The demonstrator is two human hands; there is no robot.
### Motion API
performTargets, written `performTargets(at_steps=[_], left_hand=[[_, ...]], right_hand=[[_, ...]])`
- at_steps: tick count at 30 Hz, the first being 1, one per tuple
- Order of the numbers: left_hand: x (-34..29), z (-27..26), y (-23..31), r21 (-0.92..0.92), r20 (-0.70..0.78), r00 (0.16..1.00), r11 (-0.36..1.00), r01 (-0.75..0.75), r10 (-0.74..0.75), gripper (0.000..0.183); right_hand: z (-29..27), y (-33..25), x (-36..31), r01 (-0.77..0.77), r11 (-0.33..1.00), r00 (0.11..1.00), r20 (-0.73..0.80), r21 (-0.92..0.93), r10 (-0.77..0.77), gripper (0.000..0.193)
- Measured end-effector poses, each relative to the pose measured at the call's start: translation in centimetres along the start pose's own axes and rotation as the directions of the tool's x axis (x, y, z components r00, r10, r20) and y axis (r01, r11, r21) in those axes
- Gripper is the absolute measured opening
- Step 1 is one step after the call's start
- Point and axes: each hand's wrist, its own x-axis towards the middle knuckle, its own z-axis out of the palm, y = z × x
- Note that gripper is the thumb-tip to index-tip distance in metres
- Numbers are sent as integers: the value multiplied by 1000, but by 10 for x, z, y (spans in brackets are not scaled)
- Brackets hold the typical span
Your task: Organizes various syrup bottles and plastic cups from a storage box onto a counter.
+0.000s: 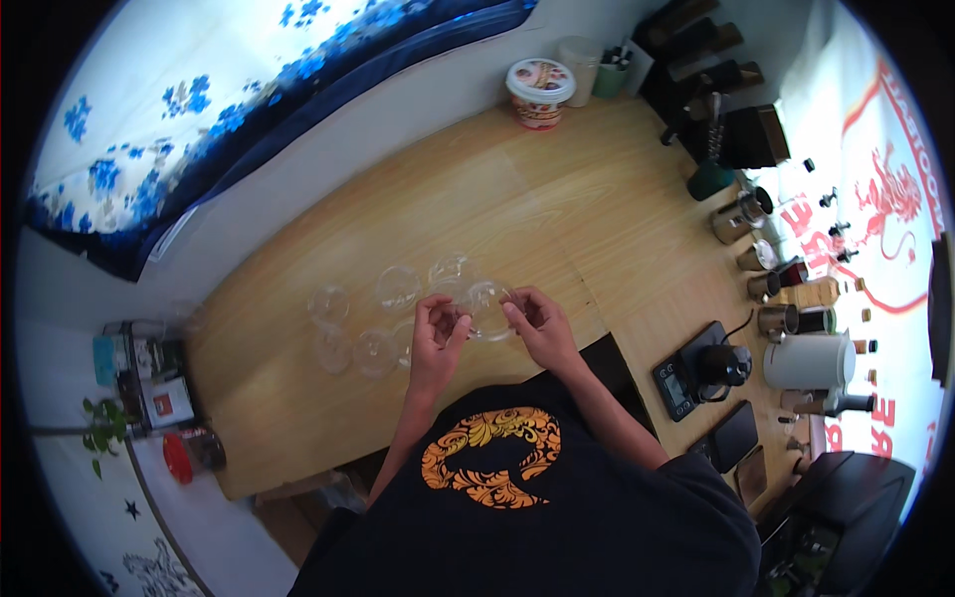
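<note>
Between my two hands is a clear, round, see-through piece (489, 310), shaped like a shallow cup or lid; I cannot tell which. My left hand (438, 330) is closed at its left edge, fingers bent and thumb toward the rim. On the opposite edge my right hand (537, 324) pinches the rim between thumb and fingers. Just beyond and to the left, similar clear round pieces lie on the wooden table: one (399, 289), another (328, 304), a third (376, 352), and others partly overlapped by my hands.
The wooden table (298, 418) runs along a wall with a blue-flowered curtain (189, 99). A lidded tub (540, 95) stands at the far edge. To the right are a black scale (676, 386), a black kettle (724, 365) and several canisters. A red-lidded jar (179, 458) sits left.
</note>
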Motion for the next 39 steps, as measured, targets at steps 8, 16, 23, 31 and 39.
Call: performTargets(at_steps=[8, 16, 23, 31, 39], left_hand=[[-12, 20, -3, 319, 373, 925, 926, -204, 76, 102], [-10, 28, -16, 389, 420, 907, 896, -214, 34, 103], [14, 33, -12, 392, 407, 913, 905, -164, -11, 92], [64, 66, -36, 358, 339, 939, 931, -76, -53, 86], [156, 133, -73, 482, 515, 800, 668, -567, 308, 74]], right_hand=[[-18, 21, -46, -171, 982, 959, -216, 82, 185, 18], [-20, 7, -64, -288, 945, 943, -215, -153, 253, 30], [-27, -7, -54, -286, 948, 945, -206, -143, 254, 39], [-79, 23, -37, -73, 986, 890, -456, -151, -4, 38], [-140, 42, -4, -148, 944, 719, -687, -295, -103, 24]])
